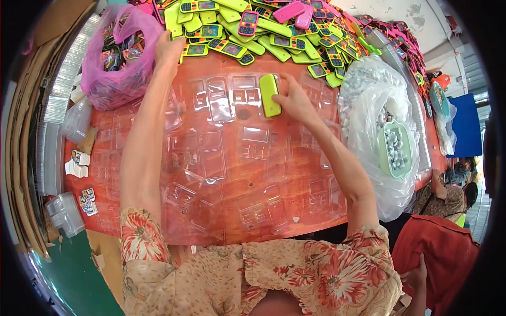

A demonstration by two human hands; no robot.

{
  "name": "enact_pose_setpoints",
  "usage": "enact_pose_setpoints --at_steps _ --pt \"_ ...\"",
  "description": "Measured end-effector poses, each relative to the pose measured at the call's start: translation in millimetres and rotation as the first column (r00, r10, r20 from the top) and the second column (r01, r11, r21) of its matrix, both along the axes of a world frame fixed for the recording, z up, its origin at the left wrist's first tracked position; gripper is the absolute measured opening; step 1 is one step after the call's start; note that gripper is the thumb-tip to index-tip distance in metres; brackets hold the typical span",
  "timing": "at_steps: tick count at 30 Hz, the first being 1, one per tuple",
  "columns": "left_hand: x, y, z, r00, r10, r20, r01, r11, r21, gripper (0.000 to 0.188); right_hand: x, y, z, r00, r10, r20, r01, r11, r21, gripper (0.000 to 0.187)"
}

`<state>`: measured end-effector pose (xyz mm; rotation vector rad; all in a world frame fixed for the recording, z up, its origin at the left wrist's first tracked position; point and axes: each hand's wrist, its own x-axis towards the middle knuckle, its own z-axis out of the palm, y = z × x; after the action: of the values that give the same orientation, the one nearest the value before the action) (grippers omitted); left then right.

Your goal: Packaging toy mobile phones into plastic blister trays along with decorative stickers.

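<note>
Hands (pixel 296 101) stand apart, far from table's near edge (pixel 224 239), right holding green phone (pixel 270 96).

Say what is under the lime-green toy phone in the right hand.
A clear plastic tray shows beside the toy phone and seems to continue beneath it, on the red tabletop. That part and the phone's downward face are hidden.

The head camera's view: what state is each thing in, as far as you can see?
Lime toy phone, held, plain side showing
Right hand, closed on that phone
Toy-phone pile, loose, heaped
Left hand, at the pile's edge; grip unclear
Clear plastic shells, laid out flat
Pink bag, open, holding many small items
Pale green basket, open, holding silvery pieces
Clear bag, crumpled
</note>
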<state>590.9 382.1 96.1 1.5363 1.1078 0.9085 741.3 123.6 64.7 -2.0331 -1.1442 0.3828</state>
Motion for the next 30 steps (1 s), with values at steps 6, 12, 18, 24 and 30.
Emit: enact_pose_setpoints --at_steps 6,12,18,24,30 --pt "-19.3 -11.2 8.1 0.602 -0.039 0.797 0.538 0.757 -0.37 0.055 -15.4 -0.3 1.0 0.88 0.051 0.472 0.01 0.992 -0.126 0.039" --pt "-42.2 -30.0 -5.5 0.14 -0.007 0.99 0.789 0.605 -0.107 0.05 11.2 23.5 10.2 0.846 0.036 0.532 0.04 0.991 -0.131 0.021" --pt "-21.9 -48.8 -14.7 -0.02 0.124 0.992 0.915 0.402 -0.032 0.047 109.0 68.9 -1.5 0.564 -0.043 0.825 0.181 0.981 -0.073 0.028" --pt "-21.2 -66.8 -12.5 0.223 0.109 0.969 0.863 0.441 -0.248 0.04 146.3 72.3 -2.0 0.598 0.112 0.794 -0.128 0.991 -0.043 0.024" --pt "-0.9 -106.1 -12.5 0.507 -0.03 0.861 0.792 0.41 -0.452 0.036 138.5 -11.6 70.2 0.905 0.114 0.41 -0.081 0.992 -0.098 0.025"
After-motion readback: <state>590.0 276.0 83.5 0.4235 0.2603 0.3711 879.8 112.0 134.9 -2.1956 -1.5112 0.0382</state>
